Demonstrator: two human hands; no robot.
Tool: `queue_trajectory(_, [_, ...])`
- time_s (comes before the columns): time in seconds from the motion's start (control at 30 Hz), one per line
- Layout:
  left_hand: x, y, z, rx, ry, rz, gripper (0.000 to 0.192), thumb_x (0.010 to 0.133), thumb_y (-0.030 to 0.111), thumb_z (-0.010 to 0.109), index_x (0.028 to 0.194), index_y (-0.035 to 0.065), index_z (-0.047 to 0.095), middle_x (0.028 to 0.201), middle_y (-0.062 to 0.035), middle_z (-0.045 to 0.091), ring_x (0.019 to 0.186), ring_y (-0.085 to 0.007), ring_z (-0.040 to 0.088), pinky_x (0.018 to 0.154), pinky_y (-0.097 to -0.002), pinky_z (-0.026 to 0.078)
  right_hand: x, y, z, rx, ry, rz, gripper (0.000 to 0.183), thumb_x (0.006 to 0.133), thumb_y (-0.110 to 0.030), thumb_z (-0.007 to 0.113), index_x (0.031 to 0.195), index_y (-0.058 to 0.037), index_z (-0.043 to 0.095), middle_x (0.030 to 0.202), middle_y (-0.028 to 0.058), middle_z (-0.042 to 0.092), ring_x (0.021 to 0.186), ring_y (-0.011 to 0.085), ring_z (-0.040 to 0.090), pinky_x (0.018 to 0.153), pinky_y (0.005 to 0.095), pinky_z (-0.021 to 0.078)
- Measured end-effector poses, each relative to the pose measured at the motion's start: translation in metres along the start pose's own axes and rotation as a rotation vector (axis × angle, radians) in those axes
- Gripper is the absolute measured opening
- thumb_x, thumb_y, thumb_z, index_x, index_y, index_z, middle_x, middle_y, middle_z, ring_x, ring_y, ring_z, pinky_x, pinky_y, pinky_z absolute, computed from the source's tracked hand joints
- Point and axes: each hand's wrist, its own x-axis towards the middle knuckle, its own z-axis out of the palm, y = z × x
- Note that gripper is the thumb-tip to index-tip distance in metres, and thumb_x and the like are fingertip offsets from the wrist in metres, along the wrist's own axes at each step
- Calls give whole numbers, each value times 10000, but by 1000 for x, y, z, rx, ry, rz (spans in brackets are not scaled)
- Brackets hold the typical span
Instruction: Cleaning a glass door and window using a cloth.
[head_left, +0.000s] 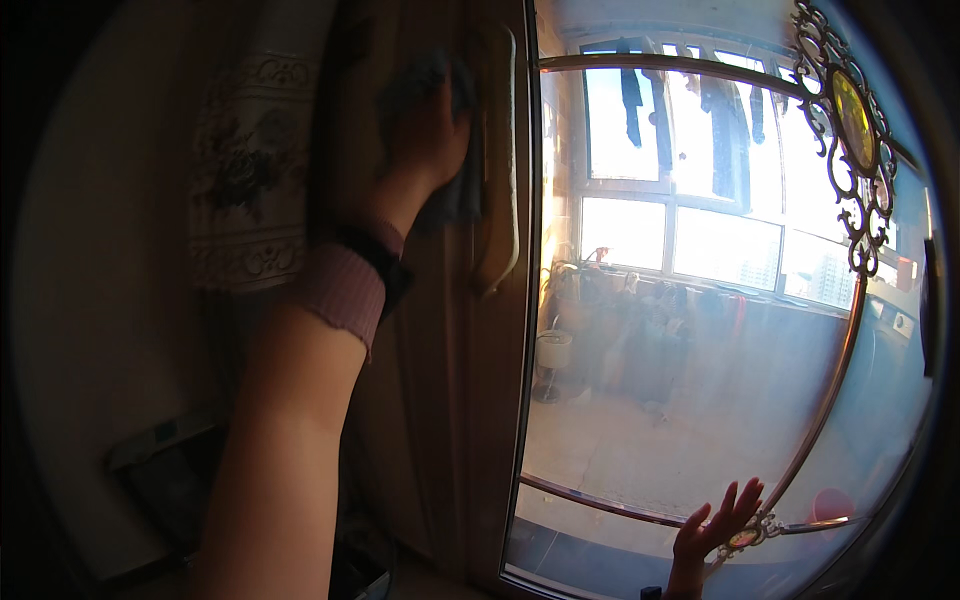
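My left hand (431, 139) is raised at the upper middle, holding a dark grey-blue cloth (450, 199) against the brown door frame (442, 375), just left of the long curved door handle (506, 165). Part of the cloth hangs below the hand; shadow hides most of the fingers. A black strap circles the wrist over a pink ribbed cuff. At the lower right, my right hand (712, 525) is raised with its fingers apart, in front of the glass door panel (675, 435), beside a small ornamental metal joint (746, 536). Whether it touches the glass cannot be told.
Metal bars and a scrolled ornament with a yellow oval (853, 116) cross the glass. Behind it are windows, hanging clothes (727, 142), a potted plant (574, 292), a white-shaded lamp (553, 351) and a red basin (832, 510). A patterned fabric panel (251, 172) hangs at the left.
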Motion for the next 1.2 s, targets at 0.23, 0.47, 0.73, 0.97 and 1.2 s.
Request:
queue_trajectory(0.23, [-147,70,-53,-77,-617,-456,767,842,165,513,1510,28,161,1321,-299,485,1067,-414,584,902,-467,479,1,3,-7,9,-12,15,499,992,-277,368,1459,-105,354,1534,188,287,1428,376,243,1144,535,154])
queue_trajectory(0.47, [-151,24,-25,-87,-183,67,773,796,124,523,1503,43,222,1434,-299,375,1357,-443,325,1132,-464,265,3,0,-3,13,-4,-6,496,991,-277,367,1456,-104,360,1532,190,290,1428,376,244,1145,534,153])
queue_trajectory(0.73, [-15,6,-23,-79,-138,16,800,788,128,555,1511,90,214,1316,-288,490,1170,-427,514,999,-484,409,1,-3,-2,21,10,-5,500,986,-274,375,1457,-106,360,1533,186,292,1429,372,242,1146,536,149])
queue_trajectory(0.97, [-124,43,-17,-9,-129,-122,836,796,124,543,1532,108,147,947,-238,607,850,-390,590,712,-483,473,0,3,-2,23,16,3,496,990,-277,370,1454,-103,368,1533,186,293,1431,373,238,1148,533,141])
queue_trajectory(1.2, [-227,57,-36,-70,-278,-66,882,809,134,619,1508,-19,103,1538,-285,157,1426,-469,125,1174,-518,76,0,3,-4,30,3,-2,491,1000,-290,359,1454,-104,369,1533,185,294,1432,374,234,1147,532,144])
